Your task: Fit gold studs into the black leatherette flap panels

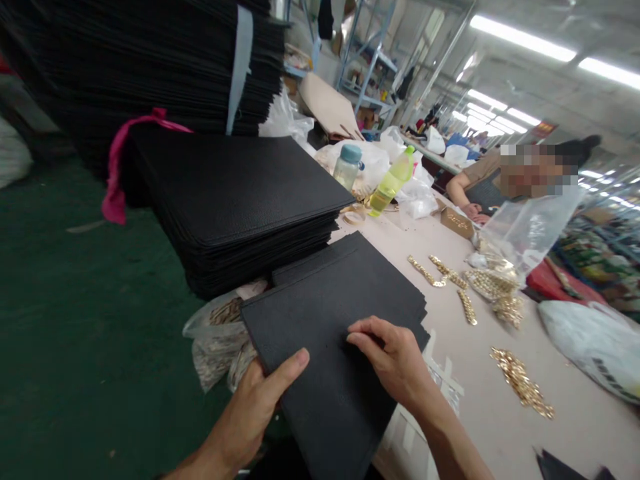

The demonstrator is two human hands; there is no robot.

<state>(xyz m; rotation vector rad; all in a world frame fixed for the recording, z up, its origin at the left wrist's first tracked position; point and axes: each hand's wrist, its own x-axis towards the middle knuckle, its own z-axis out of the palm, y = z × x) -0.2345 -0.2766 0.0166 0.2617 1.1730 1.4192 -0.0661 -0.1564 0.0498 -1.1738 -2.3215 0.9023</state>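
A black leather-like panel (325,353) lies tilted in front of me, over more black panels (385,267) at the table's edge. My left hand (263,393) grips its left edge, thumb on top and fingers hidden underneath. Above the middle of the panel, my right hand (387,353) is closed with thumb and forefinger pinched together. Whatever is between those fingertips, if anything, is too small to make out. A thick stack of similar black panels (245,187) stands just beyond, to the left.
Gold chain pieces (520,380) and bagged gold parts (500,287) lie on the table (550,440) at right. A green bottle (393,180) and a blue-lidded jar (347,167) stand behind the stack. Plastic bags (220,340) hang at the table's left edge. Across sits another person (480,187).
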